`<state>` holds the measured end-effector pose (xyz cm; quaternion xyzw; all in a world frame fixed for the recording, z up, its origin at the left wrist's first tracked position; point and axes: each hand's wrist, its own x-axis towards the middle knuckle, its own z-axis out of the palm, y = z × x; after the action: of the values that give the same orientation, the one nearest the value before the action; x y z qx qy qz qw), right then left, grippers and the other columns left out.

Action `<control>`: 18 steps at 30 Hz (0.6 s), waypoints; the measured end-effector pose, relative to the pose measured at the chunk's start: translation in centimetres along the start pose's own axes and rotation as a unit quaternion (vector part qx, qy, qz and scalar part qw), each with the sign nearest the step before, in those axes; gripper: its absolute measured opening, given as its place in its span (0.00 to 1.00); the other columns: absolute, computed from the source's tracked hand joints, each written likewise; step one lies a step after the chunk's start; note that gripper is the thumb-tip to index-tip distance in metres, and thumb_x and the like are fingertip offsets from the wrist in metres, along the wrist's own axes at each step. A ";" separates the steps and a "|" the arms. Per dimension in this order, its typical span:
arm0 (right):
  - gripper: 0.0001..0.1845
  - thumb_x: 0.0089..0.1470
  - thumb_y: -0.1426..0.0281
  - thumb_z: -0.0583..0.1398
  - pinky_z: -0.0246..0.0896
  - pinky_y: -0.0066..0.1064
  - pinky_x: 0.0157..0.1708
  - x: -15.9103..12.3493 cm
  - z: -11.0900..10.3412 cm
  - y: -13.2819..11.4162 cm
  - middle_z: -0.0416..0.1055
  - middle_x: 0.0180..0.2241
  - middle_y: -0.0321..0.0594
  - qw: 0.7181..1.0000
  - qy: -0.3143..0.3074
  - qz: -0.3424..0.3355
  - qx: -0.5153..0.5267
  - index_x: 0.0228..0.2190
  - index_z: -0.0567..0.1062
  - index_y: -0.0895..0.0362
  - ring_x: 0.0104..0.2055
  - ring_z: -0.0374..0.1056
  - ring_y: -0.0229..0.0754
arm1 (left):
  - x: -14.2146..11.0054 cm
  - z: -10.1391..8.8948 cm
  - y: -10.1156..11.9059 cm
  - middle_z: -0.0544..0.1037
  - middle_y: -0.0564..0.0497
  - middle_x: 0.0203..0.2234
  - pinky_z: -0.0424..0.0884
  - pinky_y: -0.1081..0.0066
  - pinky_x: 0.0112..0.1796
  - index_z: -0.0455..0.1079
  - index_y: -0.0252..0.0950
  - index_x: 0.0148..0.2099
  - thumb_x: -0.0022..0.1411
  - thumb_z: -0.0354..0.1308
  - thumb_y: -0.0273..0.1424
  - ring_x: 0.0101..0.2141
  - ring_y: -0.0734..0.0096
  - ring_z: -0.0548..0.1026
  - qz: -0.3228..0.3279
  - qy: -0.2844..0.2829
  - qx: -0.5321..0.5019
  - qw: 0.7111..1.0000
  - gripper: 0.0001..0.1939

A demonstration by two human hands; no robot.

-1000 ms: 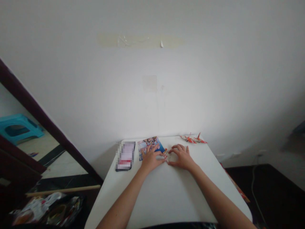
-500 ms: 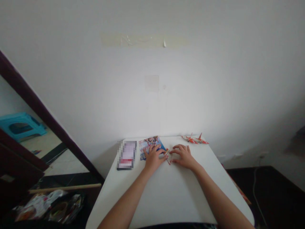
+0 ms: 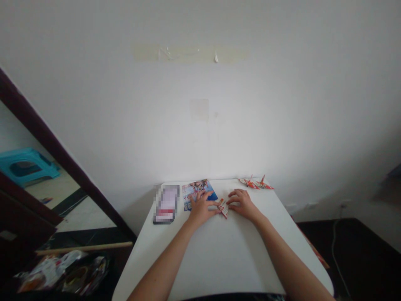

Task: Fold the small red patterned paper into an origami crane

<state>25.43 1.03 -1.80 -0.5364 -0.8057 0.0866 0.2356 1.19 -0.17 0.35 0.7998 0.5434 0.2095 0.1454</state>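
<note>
A small folded piece of paper (image 3: pixel 223 208), whitish with red and orange print, lies on the white table (image 3: pixel 219 263) between my two hands. My left hand (image 3: pixel 202 210) has thumb and index finger closed on its left edge, while the other fingers spread over a colourful printed sheet (image 3: pixel 210 195). On the right edge of the folded paper, the thumb and bent fingers of my right hand (image 3: pixel 242 204) pinch it. Fingertips partly cover both edges.
Red-and-white folded paper cranes (image 3: pixel 257 183) rest at the table's back right by the wall. A phone (image 3: pixel 166 205), blurred out, lies at the left edge. Left of the table, a bin with plastic bags (image 3: pixel 62 267) stands on the floor near a mirror showing a blue stool (image 3: pixel 29 165).
The folded paper has turned slightly and shows more of its printed face. My right fingers have drawn a little to the right; the left hand has barely shifted.
</note>
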 end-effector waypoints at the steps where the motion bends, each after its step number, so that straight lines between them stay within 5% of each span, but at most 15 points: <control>1: 0.07 0.54 0.61 0.67 0.51 0.51 0.64 0.0 -0.1 0.2 0.75 0.51 0.36 1.000 -0.008 -0.005 0.012 0.37 0.84 0.41 0.61 0.62 0.51 | 0.0 0.0 0.1 0.69 0.51 0.64 0.35 0.22 0.61 0.82 0.56 0.45 0.55 0.70 0.43 0.68 0.40 0.55 -0.001 -0.002 0.001 1.000 0.13; 18: 0.09 0.59 0.59 0.63 0.55 0.47 0.61 0.2 0.0 0.5 0.76 0.49 0.38 0.999 0.008 -0.026 0.042 0.35 0.84 0.43 0.58 0.65 0.50 | 0.3 -0.2 -0.1 0.70 0.52 0.64 0.40 0.24 0.62 0.81 0.58 0.45 0.50 0.72 0.46 0.68 0.39 0.57 -0.003 -0.002 0.003 1.000 0.17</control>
<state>25.80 1.39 -1.98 -0.5055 -0.8132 0.1098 0.2667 1.12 0.13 0.54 0.7987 0.5466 0.2060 0.1446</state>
